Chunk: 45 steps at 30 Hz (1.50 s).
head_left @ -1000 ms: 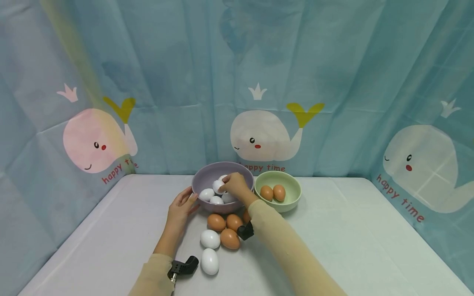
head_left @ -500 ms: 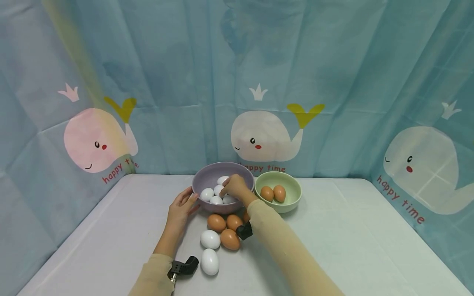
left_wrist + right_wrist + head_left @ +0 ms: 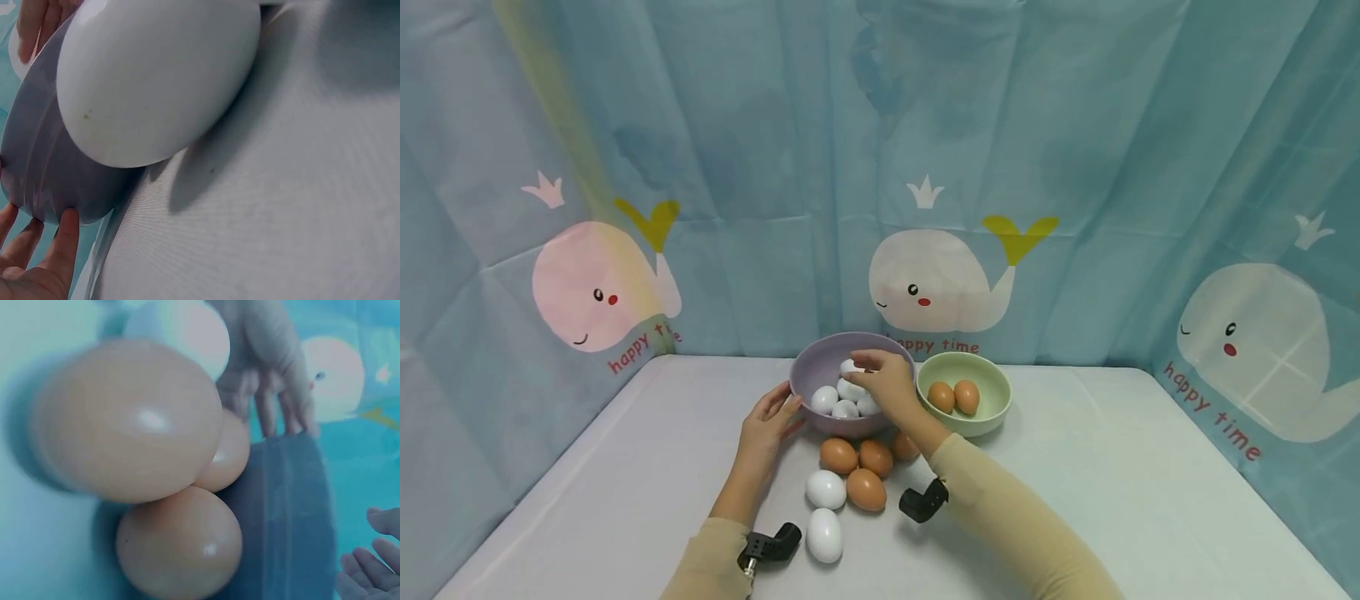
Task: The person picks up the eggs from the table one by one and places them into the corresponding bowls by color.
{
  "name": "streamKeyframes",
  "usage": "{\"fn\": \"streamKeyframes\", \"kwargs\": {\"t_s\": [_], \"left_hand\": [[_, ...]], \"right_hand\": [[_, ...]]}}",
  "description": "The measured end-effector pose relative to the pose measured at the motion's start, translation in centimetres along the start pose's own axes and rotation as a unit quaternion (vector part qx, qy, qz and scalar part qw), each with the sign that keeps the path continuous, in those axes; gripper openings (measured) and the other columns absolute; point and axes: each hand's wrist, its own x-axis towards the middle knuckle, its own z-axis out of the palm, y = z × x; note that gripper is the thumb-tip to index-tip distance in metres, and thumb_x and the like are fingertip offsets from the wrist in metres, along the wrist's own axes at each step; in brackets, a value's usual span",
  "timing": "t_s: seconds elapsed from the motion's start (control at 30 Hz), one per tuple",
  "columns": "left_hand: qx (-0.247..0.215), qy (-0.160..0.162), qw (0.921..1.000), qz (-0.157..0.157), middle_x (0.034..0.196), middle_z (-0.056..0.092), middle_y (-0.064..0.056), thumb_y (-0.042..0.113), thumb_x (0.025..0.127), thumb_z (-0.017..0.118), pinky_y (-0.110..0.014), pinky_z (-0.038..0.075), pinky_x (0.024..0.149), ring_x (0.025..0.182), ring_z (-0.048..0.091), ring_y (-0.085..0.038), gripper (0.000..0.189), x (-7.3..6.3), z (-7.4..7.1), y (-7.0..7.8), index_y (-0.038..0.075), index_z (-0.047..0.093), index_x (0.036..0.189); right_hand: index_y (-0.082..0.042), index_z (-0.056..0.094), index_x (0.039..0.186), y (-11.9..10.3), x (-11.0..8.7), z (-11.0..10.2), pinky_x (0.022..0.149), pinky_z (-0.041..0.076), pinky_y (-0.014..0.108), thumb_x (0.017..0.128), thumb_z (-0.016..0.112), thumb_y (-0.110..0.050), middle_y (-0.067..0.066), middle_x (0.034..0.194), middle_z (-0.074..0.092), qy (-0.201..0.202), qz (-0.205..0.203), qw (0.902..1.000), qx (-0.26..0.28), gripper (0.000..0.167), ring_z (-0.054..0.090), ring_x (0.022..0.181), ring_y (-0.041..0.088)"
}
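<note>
"What's the biggest thing around you?"

"A whale-printed curtain (image 3: 760,125), blue-green, at the back. Then the white-covered table (image 3: 1112,483) I'm working on."

"And on that?"

"The purple bowl (image 3: 814,367), near the far edge, with the smaller green bowl (image 3: 994,379) just to its right."

"How are your hands?"

"Apart from each other. My left hand (image 3: 767,421) is at the purple bowl's left side, extended fingers touching the wall without wrapping round it. My right hand (image 3: 887,385) is over the same bowl, thumb and fingers parted, nothing gripped; whether a fingertip brushes an egg there, I can't tell."

"Where are the eggs?"

"Several white eggs (image 3: 824,400) are clustered inside the purple bowl, and two brown eggs (image 3: 967,397) sit side by side in the green one. In front of the purple bowl lie four more brown eggs (image 3: 867,490), close together, and two loose white eggs (image 3: 824,536) nearer me."
</note>
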Motion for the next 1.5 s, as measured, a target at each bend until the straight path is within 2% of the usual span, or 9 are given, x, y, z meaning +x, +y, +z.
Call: {"fn": "streamKeyframes", "kwargs": {"t_s": [0.13, 0.33, 0.5, 0.63, 0.73, 0.9, 1.17, 1.5], "left_hand": [[0.001, 0.001, 1.0, 0.0, 0.16, 0.036, -0.007, 0.027, 0.099, 0.063, -0.021, 0.058, 0.095, 0.142, 0.043, -0.022, 0.057, 0.1, 0.1, 0.0, 0.01, 0.043, 0.149], [0.002, 0.002, 1.0, 0.001, 0.161, 0.036, -0.008, 0.025, 0.099, 0.062, -0.024, 0.058, 0.097, 0.143, 0.042, -0.023, 0.056, 0.1, 0.2, 0.1, 0.009, 0.042, 0.149], [-0.001, 0.002, 1.0, 0.003, 0.161, 0.035, -0.009, 0.026, 0.1, 0.062, -0.028, 0.057, 0.1, 0.142, 0.043, -0.023, 0.057, -0.1, 0.2, 0.2, 0.008, 0.041, 0.15], [-0.004, 0.002, 1.0, 0.001, 0.161, 0.035, -0.008, 0.026, 0.099, 0.062, -0.028, 0.057, 0.101, 0.141, 0.043, -0.021, 0.058, -0.3, 0.2, 0.3, 0.009, 0.041, 0.15], [-0.006, 0.002, 1.0, -0.003, 0.161, 0.035, -0.007, 0.026, 0.099, 0.062, -0.024, 0.057, 0.099, 0.14, 0.043, -0.021, 0.058, -0.3, 0.2, 0.4, 0.01, 0.04, 0.151], [-0.008, 0.002, 1.0, -0.005, 0.161, 0.035, -0.006, 0.024, 0.1, 0.062, -0.021, 0.058, 0.096, 0.14, 0.043, -0.021, 0.057, -0.1, 0.2, 0.3, 0.01, 0.04, 0.151], [-0.01, 0.001, 0.9999, -0.004, 0.161, 0.035, -0.007, 0.022, 0.1, 0.061, -0.027, 0.057, 0.1, 0.142, 0.042, -0.021, 0.057, -0.1, 0.3, 0.3, 0.009, 0.04, 0.151], [-0.011, -0.001, 0.9999, -0.003, 0.161, 0.035, -0.008, 0.022, 0.1, 0.061, -0.024, 0.058, 0.098, 0.142, 0.042, -0.021, 0.057, 0.0, 0.3, 0.2, 0.009, 0.039, 0.151]], "right_hand": [[0.0, 0.07, 0.119, -0.5, -2.0, -1.8, 0.1, 0.058, 0.038, 0.085, 0.077, -0.008, 0.017, 0.12, 0.071, 0.012, -0.008, 0.999, 0.043, 0.036, 0.065, 0.118, 0.033], [-0.004, 0.072, 0.117, -0.1, -4.8, -4.3, 0.101, 0.058, 0.039, 0.083, 0.078, -0.01, 0.014, 0.118, 0.072, 0.035, 0.022, 0.9987, 0.03, 0.035, 0.065, 0.117, 0.034], [0.0, 0.07, 0.119, 0.8, -6.5, -5.7, 0.105, 0.055, 0.04, 0.083, 0.078, -0.005, 0.018, 0.121, 0.07, 0.031, 0.043, 0.9977, 0.042, 0.037, 0.064, 0.119, 0.033], [0.002, 0.068, 0.121, 1.2, -7.6, -6.5, 0.106, 0.054, 0.045, 0.083, 0.079, -0.007, 0.019, 0.125, 0.068, 0.029, 0.058, 0.9974, 0.031, 0.04, 0.063, 0.122, 0.032], [0.003, 0.067, 0.122, 1.5, -8.4, -6.8, 0.108, 0.052, 0.047, 0.083, 0.08, -0.009, 0.019, 0.127, 0.068, 0.026, 0.076, 0.9966, 0.019, 0.042, 0.062, 0.124, 0.032], [0.004, 0.067, 0.122, 2.1, -9.3, -6.9, 0.102, 0.056, 0.043, 0.08, 0.082, -0.01, 0.02, 0.124, 0.069, 0.021, 0.098, 0.9949, -0.008, 0.046, 0.064, 0.121, 0.031], [0.009, 0.065, 0.122, 3.3, -9.9, -6.4, 0.103, 0.055, 0.043, 0.075, 0.085, -0.004, 0.022, 0.125, 0.068, 0.019, 0.105, 0.9941, -0.018, 0.053, 0.062, 0.123, 0.035], [0.012, 0.062, 0.123, 4.3, -9.6, -6.0, 0.1, 0.057, 0.044, 0.072, 0.088, -0.007, 0.027, 0.127, 0.065, 0.008, 0.104, 0.9927, -0.061, 0.06, 0.064, 0.118, 0.039]]}}
